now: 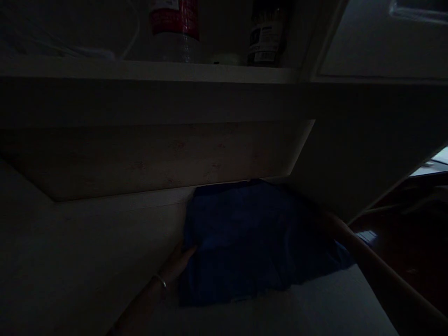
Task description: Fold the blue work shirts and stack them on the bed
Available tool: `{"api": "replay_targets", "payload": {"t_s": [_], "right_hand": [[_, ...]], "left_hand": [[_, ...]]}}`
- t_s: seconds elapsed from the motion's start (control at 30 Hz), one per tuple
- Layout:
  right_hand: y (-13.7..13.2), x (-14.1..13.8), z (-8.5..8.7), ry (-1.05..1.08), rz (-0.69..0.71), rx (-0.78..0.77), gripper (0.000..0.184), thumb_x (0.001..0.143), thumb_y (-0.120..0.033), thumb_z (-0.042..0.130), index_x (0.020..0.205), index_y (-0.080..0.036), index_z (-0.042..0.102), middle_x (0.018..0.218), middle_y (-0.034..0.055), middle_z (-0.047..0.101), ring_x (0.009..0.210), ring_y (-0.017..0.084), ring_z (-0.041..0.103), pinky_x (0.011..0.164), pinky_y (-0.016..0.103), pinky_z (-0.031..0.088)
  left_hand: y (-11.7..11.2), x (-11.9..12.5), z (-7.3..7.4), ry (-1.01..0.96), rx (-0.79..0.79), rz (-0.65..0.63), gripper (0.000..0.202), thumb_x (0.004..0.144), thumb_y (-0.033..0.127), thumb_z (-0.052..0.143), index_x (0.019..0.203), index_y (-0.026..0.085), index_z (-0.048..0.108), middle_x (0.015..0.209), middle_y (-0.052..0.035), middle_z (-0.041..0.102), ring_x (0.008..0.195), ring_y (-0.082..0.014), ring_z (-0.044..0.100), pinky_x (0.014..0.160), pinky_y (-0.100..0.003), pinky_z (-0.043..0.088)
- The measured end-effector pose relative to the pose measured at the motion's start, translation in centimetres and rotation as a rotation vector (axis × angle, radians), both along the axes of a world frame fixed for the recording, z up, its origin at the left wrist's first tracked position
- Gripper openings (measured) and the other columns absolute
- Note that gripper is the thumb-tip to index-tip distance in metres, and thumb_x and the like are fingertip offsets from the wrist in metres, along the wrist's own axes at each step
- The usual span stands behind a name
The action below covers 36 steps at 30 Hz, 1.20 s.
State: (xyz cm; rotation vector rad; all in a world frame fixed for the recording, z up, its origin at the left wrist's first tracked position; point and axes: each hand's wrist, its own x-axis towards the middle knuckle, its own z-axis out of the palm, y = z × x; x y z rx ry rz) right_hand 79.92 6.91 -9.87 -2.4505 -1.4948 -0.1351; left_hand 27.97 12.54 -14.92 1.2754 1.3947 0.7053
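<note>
A dark blue cloth [241,233] lies spread over the pale surface of the cupboard, with soft creases across it. At its left edge is my left hand [180,261], the thumb on top of the cloth and the fingers around the edge; a light bangle circles the wrist. My right hand [331,224] reaches to the right part of the cloth beside the side panel. Its fingers are lost in the dark, so I cannot see how they meet the cloth.
Above runs a shelf [150,70] holding a red-labelled clear bottle [175,28] and a dark labelled jar [266,37]. A patterned back panel [175,158] stands behind the cloth. The side panel [360,149] borders it on the right, with a reddish floor [413,252] beyond.
</note>
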Motion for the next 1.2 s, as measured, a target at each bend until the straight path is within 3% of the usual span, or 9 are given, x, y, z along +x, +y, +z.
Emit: {"api": "replay_targets", "payload": {"t_s": [0.13,0.3,0.4,0.57,0.73,0.83,0.9,1.07,1.2], "right_hand": [[3.6,-4.1,0.3,-0.171,0.084,0.020,0.054,0.096,-0.046,0.036,0.142,-0.019,0.044,0.137,0.0183,0.053,0.119,0.034,0.055,0.094,0.052,0.047],[11.2,-9.3,-2.2,-0.270,0.244,-0.041,0.053,0.099,-0.050,0.024,0.148,-0.033,0.036,0.158,0.0058,0.028,0.144,0.031,0.023,0.110,0.069,0.016],[13.6,-8.9,-4.9,-0.157,0.208,-0.224,0.053,0.100,-0.047,0.017,0.149,-0.036,0.031,0.160,0.0038,0.023,0.145,0.034,0.017,0.103,0.079,0.011],[14.2,-6.5,-7.4,-0.078,0.195,-0.362,0.052,0.100,-0.039,0.016,0.145,-0.032,0.040,0.158,0.0040,0.027,0.145,0.031,0.020,0.106,0.076,0.011],[15.3,-8.6,-5.8,-0.140,0.144,-0.168,0.054,0.100,-0.042,0.018,0.147,-0.022,0.037,0.153,0.0094,0.037,0.140,0.031,0.031,0.108,0.074,0.010],[16.4,-10.9,-5.4,-0.175,0.343,-0.046,0.053,0.101,-0.041,0.020,0.147,-0.022,0.038,0.154,0.0083,0.037,0.141,0.025,0.029,0.115,0.056,0.018],[16.8,-11.7,-6.1,-0.174,0.459,-0.096,0.050,0.101,-0.040,0.022,0.145,-0.026,0.041,0.155,0.0055,0.035,0.143,0.022,0.026,0.115,0.050,0.023],[16.8,-11.1,-7.7,-0.201,0.502,-0.298,0.045,0.100,-0.031,0.027,0.142,-0.035,0.044,0.155,0.0014,0.036,0.142,0.024,0.025,0.112,0.064,0.017],[16.7,-11.8,-6.0,-0.182,0.541,-0.348,0.043,0.098,-0.027,0.031,0.136,-0.033,0.050,0.153,0.0023,0.038,0.141,0.025,0.028,0.110,0.064,0.019]], "left_hand": [[3.5,1.4,1.9,0.529,0.628,0.083,0.065,0.086,0.047,0.052,0.137,0.008,0.045,0.136,-0.0207,0.054,0.126,-0.0326,0.052,0.106,-0.050,0.042],[9.0,8.7,2.3,0.786,0.945,-0.281,0.052,0.096,0.043,0.034,0.141,0.020,0.044,0.152,-0.0119,0.040,0.138,-0.0283,0.038,0.116,-0.053,0.026],[12.3,10.5,0.1,0.865,0.887,-0.444,0.054,0.097,0.047,0.029,0.145,0.024,0.040,0.157,-0.0066,0.032,0.145,-0.0290,0.025,0.119,-0.058,0.012],[14.9,9.4,-3.3,0.844,0.737,-0.489,0.061,0.096,0.054,0.022,0.148,0.025,0.035,0.157,-0.0051,0.033,0.145,-0.0267,0.025,0.119,-0.054,0.015],[14.8,10.2,-1.2,0.838,0.838,-0.459,0.059,0.097,0.049,0.024,0.144,0.019,0.043,0.153,-0.0097,0.040,0.141,-0.0283,0.033,0.118,-0.052,0.018],[15.2,12.2,0.2,0.771,0.960,-0.494,0.057,0.098,0.048,0.021,0.144,0.022,0.042,0.155,-0.0063,0.037,0.143,-0.0244,0.030,0.120,-0.047,0.014],[15.6,13.2,-0.1,0.758,0.947,-0.560,0.059,0.097,0.051,0.020,0.145,0.023,0.040,0.157,-0.0045,0.034,0.144,-0.0236,0.027,0.120,-0.049,0.012],[16.1,13.8,-3.3,0.752,0.816,-0.600,0.063,0.096,0.056,0.016,0.148,0.025,0.035,0.156,-0.0042,0.035,0.143,-0.0226,0.030,0.120,-0.049,0.014],[16.1,14.2,-2.9,0.753,0.720,-0.625,0.063,0.095,0.058,0.021,0.145,0.023,0.041,0.151,-0.0077,0.044,0.137,-0.0252,0.041,0.117,-0.049,0.024]]}}
